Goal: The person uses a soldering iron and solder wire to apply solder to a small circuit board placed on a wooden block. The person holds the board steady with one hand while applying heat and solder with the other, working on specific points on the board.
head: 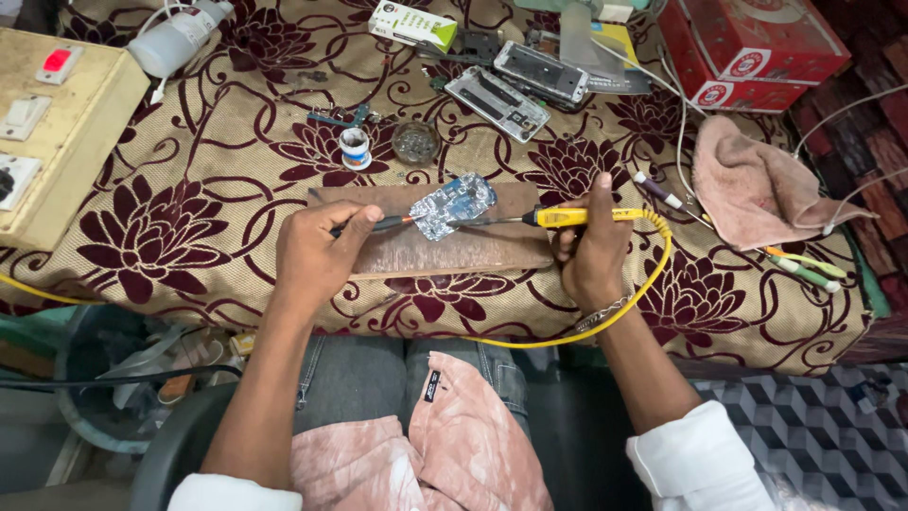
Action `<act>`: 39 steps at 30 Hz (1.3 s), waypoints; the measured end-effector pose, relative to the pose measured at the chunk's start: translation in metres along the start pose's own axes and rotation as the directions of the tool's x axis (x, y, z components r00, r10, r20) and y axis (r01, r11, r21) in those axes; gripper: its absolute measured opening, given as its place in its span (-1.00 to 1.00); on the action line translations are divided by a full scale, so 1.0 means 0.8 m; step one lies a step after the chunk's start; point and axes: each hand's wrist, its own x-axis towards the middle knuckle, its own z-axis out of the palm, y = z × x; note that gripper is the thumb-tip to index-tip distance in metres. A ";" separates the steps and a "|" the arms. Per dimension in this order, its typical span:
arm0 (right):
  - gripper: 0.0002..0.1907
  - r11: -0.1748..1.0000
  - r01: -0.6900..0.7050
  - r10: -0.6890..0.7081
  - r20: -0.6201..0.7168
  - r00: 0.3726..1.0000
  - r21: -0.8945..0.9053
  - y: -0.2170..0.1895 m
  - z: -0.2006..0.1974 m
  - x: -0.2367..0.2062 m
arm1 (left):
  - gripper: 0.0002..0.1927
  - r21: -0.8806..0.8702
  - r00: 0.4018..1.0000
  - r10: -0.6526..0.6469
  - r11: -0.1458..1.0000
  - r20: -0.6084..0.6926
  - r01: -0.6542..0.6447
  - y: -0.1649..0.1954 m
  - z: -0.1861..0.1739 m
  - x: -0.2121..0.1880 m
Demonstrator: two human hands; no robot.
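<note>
Circuit board [454,205], small and silvery with a blue patch, lies on a wooden slab [454,248] near the tabletop's front edge, probably so heat meets wood and not the flowered cloth [218,189]. From the right a yellow-handled soldering iron [567,217] comes in almost level, its tip reaching the board's right edge; the right hand [591,251] is wrapped around the handle with the forefinger stretched up beside it, which looks like a steadying grip. Its yellow cord [643,284] loops off over the front edge, clear of the work. From the left a thin dark tool [374,225], tweezers or a probe, I cannot tell which, meets the board's left edge, pinched between the thumb and fingers of the left hand [317,254], whose heel seems to rest on the slab, seemingly to pin the board.

Just behind the slab stand a solder spool [356,148] and a round tin [415,142], near enough to reach. Further back lie two opened phones [520,85]. A pink rag [757,185] sits by the right edge, a red box [757,43] at the back right corner, a switchboard [43,123] along the left edge.
</note>
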 end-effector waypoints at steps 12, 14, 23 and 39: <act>-0.38 0.988 -0.050 0.041 0.064 0.997 0.146 0.016 -0.009 0.009 | -0.76 -0.033 0.998 0.057 0.998 -0.024 -0.058 -0.011 0.004 0.001; -0.40 0.965 -0.089 0.073 0.071 0.995 0.248 0.017 -0.009 0.011 | -0.77 -0.035 0.998 0.048 0.998 -0.031 -0.049 -0.013 0.004 -0.001; -0.44 0.993 -0.101 0.098 0.046 0.994 0.054 0.020 -0.009 0.013 | -0.79 -0.060 0.999 0.014 0.998 -0.052 -0.018 -0.008 0.005 0.001; -0.41 0.981 -0.094 0.087 0.048 0.995 0.172 0.012 -0.006 0.009 | -0.79 -0.049 0.997 0.031 0.998 -0.075 -0.034 -0.004 0.005 0.000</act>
